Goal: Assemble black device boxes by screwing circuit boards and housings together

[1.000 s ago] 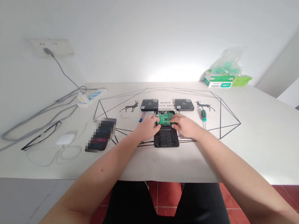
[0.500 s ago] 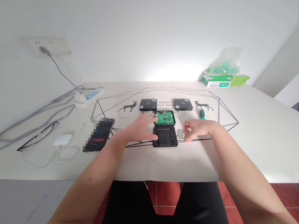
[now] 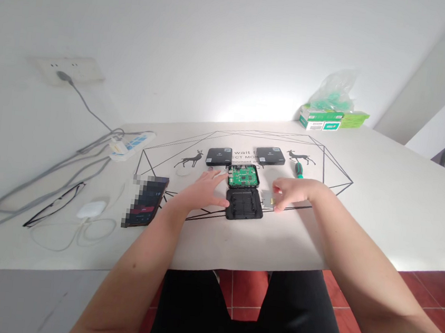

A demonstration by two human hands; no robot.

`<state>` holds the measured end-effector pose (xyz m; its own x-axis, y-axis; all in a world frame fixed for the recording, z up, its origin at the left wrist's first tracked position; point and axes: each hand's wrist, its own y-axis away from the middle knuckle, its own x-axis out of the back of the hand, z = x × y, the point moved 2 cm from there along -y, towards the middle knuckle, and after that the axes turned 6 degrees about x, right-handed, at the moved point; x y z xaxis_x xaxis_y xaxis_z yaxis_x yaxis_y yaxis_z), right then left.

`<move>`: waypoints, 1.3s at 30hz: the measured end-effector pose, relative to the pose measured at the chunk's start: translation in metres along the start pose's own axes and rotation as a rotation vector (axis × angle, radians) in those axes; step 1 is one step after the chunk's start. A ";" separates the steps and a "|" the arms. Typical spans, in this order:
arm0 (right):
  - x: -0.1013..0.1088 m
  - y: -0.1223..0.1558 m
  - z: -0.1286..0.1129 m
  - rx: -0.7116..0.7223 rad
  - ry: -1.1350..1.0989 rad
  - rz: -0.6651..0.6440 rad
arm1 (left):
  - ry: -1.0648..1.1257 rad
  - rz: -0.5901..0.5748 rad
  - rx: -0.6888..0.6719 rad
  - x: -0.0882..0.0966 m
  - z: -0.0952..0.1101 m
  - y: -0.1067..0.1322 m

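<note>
The right hand [image 3: 293,191] pinches a small metal plate [image 3: 268,199], held nearly flat just right of the black cover [image 3: 244,205]; its long axis is unclear. The left hand [image 3: 200,190] rests open, left of the cover. A green board [image 3: 244,176] lies just behind the cover. All sit on a white table [image 3: 381,204] above a red tiled floor [image 3: 412,292].

phone [image 3: 144,208]: screen blurred into blocks, nothing readable.
metal plate [image 3: 268,199]: its right edge is hidden under the fingers of the right hand [image 3: 293,191]; pinched or only touched, cannot tell.
screwdriver [image 3: 297,168]: only the green handle shows, the near end is hidden behind the right hand.
table print [image 3: 243,152]: lower words covered by the circuit board [image 3: 244,175]; the rest is too small to read.
circuit board: parts too small to tell.
cables [image 3: 25,188]: run off the left edge.
green boxes [image 3: 322,121]: far right, labels too small to read.
right forearm [image 3: 355,265]: cut off at the near right corner.
</note>
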<state>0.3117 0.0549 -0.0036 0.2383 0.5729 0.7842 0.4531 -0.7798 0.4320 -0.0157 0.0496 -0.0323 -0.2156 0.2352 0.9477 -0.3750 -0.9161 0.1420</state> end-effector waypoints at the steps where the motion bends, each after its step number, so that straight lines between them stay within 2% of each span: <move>1: 0.000 0.001 -0.001 0.000 -0.005 -0.005 | -0.006 0.010 0.001 0.000 -0.001 -0.001; 4: -0.002 0.000 -0.003 0.024 -0.018 -0.009 | -0.032 0.020 0.001 -0.002 -0.004 -0.001; 9: -0.006 -0.005 -0.002 0.122 -0.089 0.060 | -0.071 0.008 0.028 -0.003 -0.004 -0.001; 15: -0.010 -0.009 0.002 0.176 -0.086 0.026 | -0.085 -0.019 0.043 -0.004 0.001 -0.001; 23: 0.000 -0.009 0.004 0.182 0.009 0.253 | -0.091 -0.014 0.035 -0.002 0.003 0.002; 27: -0.003 -0.012 -0.010 0.324 -0.064 0.376 | -0.079 -0.011 0.006 -0.006 0.000 -0.002; 30: -0.015 -0.013 -0.030 0.435 -0.135 0.352 | -0.072 0.018 -0.021 -0.007 -0.002 -0.005; 34: -0.031 -0.015 -0.053 0.588 -0.088 0.341 | -0.080 0.041 -0.047 -0.006 0.000 -0.005; 39: -0.037 -0.022 -0.060 0.716 0.029 0.374 | -0.111 0.022 -0.045 -0.004 0.002 -0.002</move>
<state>0.2416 0.0354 -0.0154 0.4649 0.2919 0.8359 0.7906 -0.5618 -0.2436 -0.0125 0.0500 -0.0363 -0.1239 0.1758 0.9766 -0.4118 -0.9046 0.1106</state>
